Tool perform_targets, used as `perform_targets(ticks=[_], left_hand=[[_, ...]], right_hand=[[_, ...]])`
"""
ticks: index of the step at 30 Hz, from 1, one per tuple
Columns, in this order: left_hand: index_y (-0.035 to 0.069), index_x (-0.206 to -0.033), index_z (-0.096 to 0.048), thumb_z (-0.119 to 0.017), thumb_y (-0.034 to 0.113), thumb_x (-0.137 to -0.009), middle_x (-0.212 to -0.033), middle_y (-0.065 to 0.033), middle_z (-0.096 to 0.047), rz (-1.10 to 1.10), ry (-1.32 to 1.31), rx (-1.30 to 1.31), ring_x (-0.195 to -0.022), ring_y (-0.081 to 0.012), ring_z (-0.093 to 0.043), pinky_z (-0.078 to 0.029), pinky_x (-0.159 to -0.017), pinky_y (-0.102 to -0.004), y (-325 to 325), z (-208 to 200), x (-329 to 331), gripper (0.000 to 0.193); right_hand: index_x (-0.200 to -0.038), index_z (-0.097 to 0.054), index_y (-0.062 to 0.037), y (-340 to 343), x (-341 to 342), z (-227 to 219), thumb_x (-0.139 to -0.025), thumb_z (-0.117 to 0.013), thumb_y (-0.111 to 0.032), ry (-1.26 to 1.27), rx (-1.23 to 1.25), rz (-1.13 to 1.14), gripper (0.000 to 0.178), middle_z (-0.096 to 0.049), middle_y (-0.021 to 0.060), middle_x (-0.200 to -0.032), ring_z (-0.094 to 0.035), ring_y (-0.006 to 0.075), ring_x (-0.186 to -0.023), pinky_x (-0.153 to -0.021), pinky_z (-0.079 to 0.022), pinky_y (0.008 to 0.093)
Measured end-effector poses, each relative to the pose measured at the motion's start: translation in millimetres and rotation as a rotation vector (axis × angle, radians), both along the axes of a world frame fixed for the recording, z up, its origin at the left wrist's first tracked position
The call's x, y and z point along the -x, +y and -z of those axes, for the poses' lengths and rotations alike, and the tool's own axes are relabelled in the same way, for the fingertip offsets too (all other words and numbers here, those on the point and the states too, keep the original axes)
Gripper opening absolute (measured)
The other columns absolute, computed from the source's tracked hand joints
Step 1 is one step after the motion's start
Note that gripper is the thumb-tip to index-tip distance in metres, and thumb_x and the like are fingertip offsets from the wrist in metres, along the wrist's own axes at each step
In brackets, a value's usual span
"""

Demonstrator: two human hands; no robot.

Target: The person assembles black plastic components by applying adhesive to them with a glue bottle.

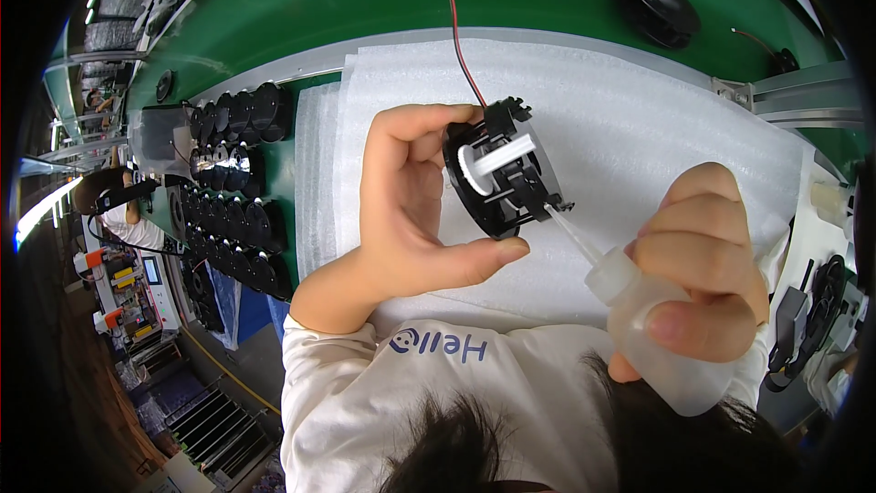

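Between the thumb and fingers of my left hand (401,201) is a round black plastic motor assembly (497,205), held tilted on its edge. A white gear with a long shaft (497,160) sticks out of its face. From its top runs a thin red and black wire (461,50) ending in a small white plug. My right hand (703,256) is wrapped round a translucent squeeze bottle (680,347). The bottle's thin nozzle (573,233) points up and left, its tip at the lower right edge of the assembly; whether they touch I cannot tell.
White foam sheets (639,110) cover the bench under my hands. Rows of black round parts (233,219) stand on the green surface at the left. A black spool-shaped part (657,7) lies at the far right. Another person (128,219) is at the far left.
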State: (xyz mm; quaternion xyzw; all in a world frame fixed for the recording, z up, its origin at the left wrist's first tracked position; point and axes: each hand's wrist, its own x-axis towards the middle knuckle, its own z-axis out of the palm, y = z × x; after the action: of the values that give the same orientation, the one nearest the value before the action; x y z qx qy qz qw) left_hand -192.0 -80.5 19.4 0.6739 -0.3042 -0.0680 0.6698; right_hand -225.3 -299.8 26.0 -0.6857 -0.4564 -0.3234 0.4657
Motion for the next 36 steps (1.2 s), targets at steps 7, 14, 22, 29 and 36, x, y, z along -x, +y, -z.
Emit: perform_targets(ticks=[7,14,22,29,36], left_hand=[[0.003,-0.113,-0.032,-0.070,-0.003,-0.057,-0.105,-0.0096,-0.049,0.009,0.560,0.268,-0.098,-0.0181,-0.049,-0.038,-0.085,-0.0306,-6,-11,4,0.068],[0.004,-0.111,-0.036,-0.066,0.003,-0.063,-0.101,-0.0086,-0.051,-0.006,0.720,0.345,-0.092,-0.0161,-0.051,-0.041,-0.081,-0.0285,-3,-11,3,0.056],[0.004,-0.112,-0.036,-0.065,0.008,-0.065,-0.101,-0.0084,-0.051,-0.019,0.732,0.341,-0.094,-0.0157,-0.051,-0.041,-0.082,-0.0280,-1,-9,2,0.056],[0.003,-0.113,-0.035,-0.066,0.010,-0.065,-0.103,-0.0098,-0.051,-0.044,0.736,0.385,-0.095,-0.0170,-0.051,-0.040,-0.084,-0.0295,-1,-10,2,0.058],[0.002,-0.114,-0.034,-0.067,0.012,-0.065,-0.104,-0.0106,-0.051,-0.063,0.714,0.394,-0.095,-0.0181,-0.052,-0.041,-0.084,-0.0305,0,-7,0,0.060]], right_hand=[[-0.095,-0.045,-0.0105,3,0,2,-0.073,-0.061,-0.039,-0.027,-0.018,0.014,0.039,-0.050,0.0080,-0.071,-0.042,0.0180,-0.056,-0.049,-0.029,0.0297],[-0.094,-0.044,-0.0109,6,-3,5,-0.074,-0.060,-0.038,-0.056,0.002,0.042,0.037,-0.048,0.0068,-0.070,-0.041,0.0172,-0.056,-0.049,-0.029,0.0290],[-0.095,-0.044,-0.0115,3,-4,5,-0.074,-0.059,-0.040,-0.086,0.023,0.058,0.039,-0.048,0.0063,-0.070,-0.041,0.0167,-0.055,-0.049,-0.029,0.0288],[-0.095,-0.044,-0.0115,0,-2,2,-0.072,-0.063,-0.038,0.028,0.042,0.003,0.041,-0.049,0.0066,-0.072,-0.041,0.0170,-0.056,-0.050,-0.028,0.0299],[-0.099,-0.041,-0.0118,-9,-3,-4,-0.068,-0.067,-0.041,0.357,0.015,-0.135,0.049,-0.048,0.0067,-0.073,-0.040,0.0167,-0.056,-0.053,-0.028,0.0312]])
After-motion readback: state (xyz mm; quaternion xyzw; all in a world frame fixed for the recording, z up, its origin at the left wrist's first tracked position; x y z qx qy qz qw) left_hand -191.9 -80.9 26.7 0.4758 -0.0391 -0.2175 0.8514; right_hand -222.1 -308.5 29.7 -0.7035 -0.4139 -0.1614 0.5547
